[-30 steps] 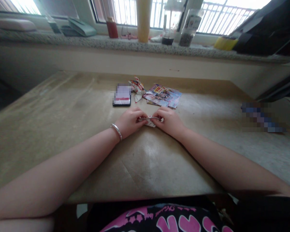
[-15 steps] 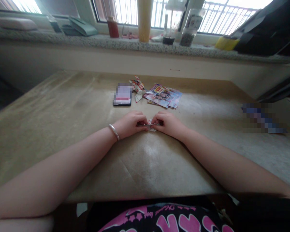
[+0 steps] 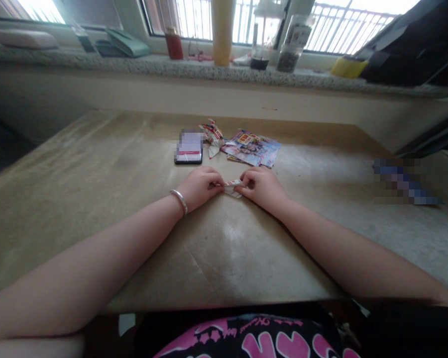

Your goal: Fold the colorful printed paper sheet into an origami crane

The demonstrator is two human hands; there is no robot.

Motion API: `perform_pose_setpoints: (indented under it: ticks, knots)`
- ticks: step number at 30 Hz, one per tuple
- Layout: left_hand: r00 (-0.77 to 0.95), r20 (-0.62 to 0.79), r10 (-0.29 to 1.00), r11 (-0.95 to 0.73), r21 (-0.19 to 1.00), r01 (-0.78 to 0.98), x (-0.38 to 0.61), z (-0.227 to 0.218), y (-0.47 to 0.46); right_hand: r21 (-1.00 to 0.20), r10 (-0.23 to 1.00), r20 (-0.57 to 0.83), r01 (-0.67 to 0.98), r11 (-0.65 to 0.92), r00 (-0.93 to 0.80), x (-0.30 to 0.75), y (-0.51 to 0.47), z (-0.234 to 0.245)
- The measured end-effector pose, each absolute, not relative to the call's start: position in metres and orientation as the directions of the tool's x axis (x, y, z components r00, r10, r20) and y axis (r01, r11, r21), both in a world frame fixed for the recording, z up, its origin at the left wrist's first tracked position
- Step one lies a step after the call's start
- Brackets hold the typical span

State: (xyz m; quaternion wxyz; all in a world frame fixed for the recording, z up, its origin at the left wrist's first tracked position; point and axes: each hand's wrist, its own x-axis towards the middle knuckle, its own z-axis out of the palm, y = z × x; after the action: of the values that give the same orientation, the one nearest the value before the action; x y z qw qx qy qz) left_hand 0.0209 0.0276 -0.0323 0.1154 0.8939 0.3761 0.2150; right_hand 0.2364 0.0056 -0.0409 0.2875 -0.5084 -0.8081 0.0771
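A small folded piece of paper (image 3: pixel 231 187), white with red print, is stretched between my two hands just above or on the table. My left hand (image 3: pixel 202 188), with a silver bangle (image 3: pixel 179 202) at its wrist, pinches the paper's left end. On the other side my right hand (image 3: pixel 263 187) grips its right end between thumb and fingers. Beyond the hands lies a folded paper figure (image 3: pixel 212 136) in white, red and yellow. Next to it are printed colour sheets (image 3: pixel 253 148), overlapping one another. The fingers cover both ends of the held paper.
A phone (image 3: pixel 189 147) with a lit, blurred screen lies left of the paper figure. Toward the right side of the table (image 3: pixel 142 268) is a pixelated blue item (image 3: pixel 405 183). Bottles, a red jar (image 3: pixel 174 44) and a yellow object (image 3: pixel 349 67) line the stone windowsill (image 3: pixel 194 69).
Both hands have shifted slightly away from me and a little apart. More of the paper's printed face now shows between them, where before mostly its edge was visible.
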Motion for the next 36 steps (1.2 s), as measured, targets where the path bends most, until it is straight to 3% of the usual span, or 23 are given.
perform_pose_setpoints:
  ticks: [13,23,36]
  knots:
    - [0.530,0.287,0.798,-0.602,0.337,0.724,0.023,-0.025,0.019,-0.639,0.874,0.370,0.597,0.486,-0.316,0.235,0.008,-0.043]
    - [0.527,0.220,0.821,-0.566,0.439,0.698,0.023,-0.026,0.021,-0.612,0.851,0.392,0.592,0.525,-0.349,0.235,0.006,-0.043]
    - [0.462,0.147,0.874,-0.474,0.459,0.751,0.026,-0.021,0.018,-0.547,0.863,0.329,0.668,0.504,-0.382,0.231,0.000,-0.036]
